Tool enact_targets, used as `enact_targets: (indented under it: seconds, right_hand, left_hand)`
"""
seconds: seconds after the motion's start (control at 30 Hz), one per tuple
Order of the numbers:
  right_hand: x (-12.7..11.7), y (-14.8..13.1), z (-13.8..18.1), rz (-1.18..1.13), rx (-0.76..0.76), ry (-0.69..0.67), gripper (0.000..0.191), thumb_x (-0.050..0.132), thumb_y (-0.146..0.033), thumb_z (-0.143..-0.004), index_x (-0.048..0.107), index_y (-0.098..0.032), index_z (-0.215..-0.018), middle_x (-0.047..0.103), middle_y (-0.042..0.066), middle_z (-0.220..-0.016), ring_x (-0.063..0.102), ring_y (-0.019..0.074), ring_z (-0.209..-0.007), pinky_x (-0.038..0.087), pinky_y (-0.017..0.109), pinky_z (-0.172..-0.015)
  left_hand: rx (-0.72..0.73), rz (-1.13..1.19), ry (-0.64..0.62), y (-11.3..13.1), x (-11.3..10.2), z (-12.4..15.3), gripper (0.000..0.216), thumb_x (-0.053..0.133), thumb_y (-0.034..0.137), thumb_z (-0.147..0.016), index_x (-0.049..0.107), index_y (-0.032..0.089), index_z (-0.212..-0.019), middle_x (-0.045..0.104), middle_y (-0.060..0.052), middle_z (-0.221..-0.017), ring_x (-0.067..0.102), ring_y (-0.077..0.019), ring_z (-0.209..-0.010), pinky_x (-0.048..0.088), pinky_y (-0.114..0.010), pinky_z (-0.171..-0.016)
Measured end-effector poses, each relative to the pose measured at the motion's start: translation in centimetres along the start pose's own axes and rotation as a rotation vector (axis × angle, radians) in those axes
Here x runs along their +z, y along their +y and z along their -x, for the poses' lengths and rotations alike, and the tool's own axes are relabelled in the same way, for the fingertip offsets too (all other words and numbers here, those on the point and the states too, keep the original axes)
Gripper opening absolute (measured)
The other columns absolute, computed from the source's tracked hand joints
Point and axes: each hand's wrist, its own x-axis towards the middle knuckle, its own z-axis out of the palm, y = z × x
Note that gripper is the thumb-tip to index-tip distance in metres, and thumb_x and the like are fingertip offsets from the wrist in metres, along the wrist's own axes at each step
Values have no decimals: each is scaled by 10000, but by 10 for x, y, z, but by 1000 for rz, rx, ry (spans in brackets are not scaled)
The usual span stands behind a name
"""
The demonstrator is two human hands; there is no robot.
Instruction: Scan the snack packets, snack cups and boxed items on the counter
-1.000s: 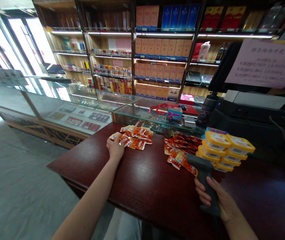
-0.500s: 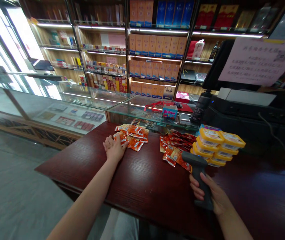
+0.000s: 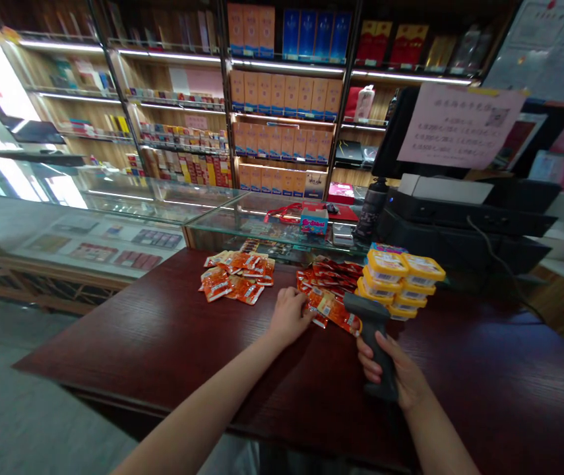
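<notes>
My right hand (image 3: 393, 369) is wrapped around the handle of a dark grey barcode scanner (image 3: 371, 340), its head pointing left over the packets. At the left edge of the right-hand pile, my left hand (image 3: 289, 313) has its thumb and bent fingers closed on an orange snack packet (image 3: 315, 305); the fingertips are partly hidden. Another orange packet (image 3: 344, 318) lies just left of the scanner head. Behind these spreads a heap of red-orange snack packets (image 3: 334, 274). A second pile of orange packets (image 3: 237, 274) sits farther left, apart from both hands.
Yellow-lidded tubs (image 3: 385, 264) are stacked behind the scanner on the dark wooden counter (image 3: 163, 349). A glass display case (image 3: 212, 221) borders the counter's far side, bearing a small blue-pink box (image 3: 314, 221). At right stands a monitor with a pink paper sign (image 3: 460, 125).
My left hand has moved right, from the left pile to the packets of the right pile. The right hand still holds the scanner. The view has turned somewhat to the right.
</notes>
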Motion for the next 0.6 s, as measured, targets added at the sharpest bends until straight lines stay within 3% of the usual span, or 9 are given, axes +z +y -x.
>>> enact_targets:
  seconds: [0.17, 0.33, 0.47, 0.6]
  right_hand:
    - [-1, -2, -2, -13, -9, -16, 373, 668, -457, -788, 548, -213, -1044, 471, -59, -654, 337, 48, -424, 307, 160, -367]
    - [0, -4, -1, -30, -13, -42, 346, 660, -444, -802, 559, -204, -1030, 490, -56, -658, 348, 43, -424, 314, 158, -371]
    - [2, -5, 1, -16, -17, -33, 345, 671, -447, -790, 560, -214, -1018, 482, -58, -659, 342, 46, -421, 319, 163, -368]
    - [4, -4, 3, 9, -18, -35, 369, 667, -433, -800, 557, -221, -1080, 492, -59, -655, 364, 46, -415, 329, 164, -366]
  left_hand:
    - [-151, -86, 79, 32, 22, -6, 378, 666, 535, -680, 634, 186, -823, 519, -114, -963, 442, -303, -1021, 380, -413, -871]
    - [-196, 27, 134, 27, 33, -10, 207, 662, 394, -722, 631, 191, -704, 537, -107, -990, 450, -293, -1033, 375, -416, -883]
    - [-182, 315, 243, 16, 32, -14, 134, 653, 276, -733, 599, 187, -649, 583, -57, -871, 518, -224, -932, 405, -373, -870]
    - [-249, 853, 286, 7, 20, -16, 181, 559, 358, -807, 516, 195, -739, 541, 21, -650, 541, -137, -606, 489, -282, -608]
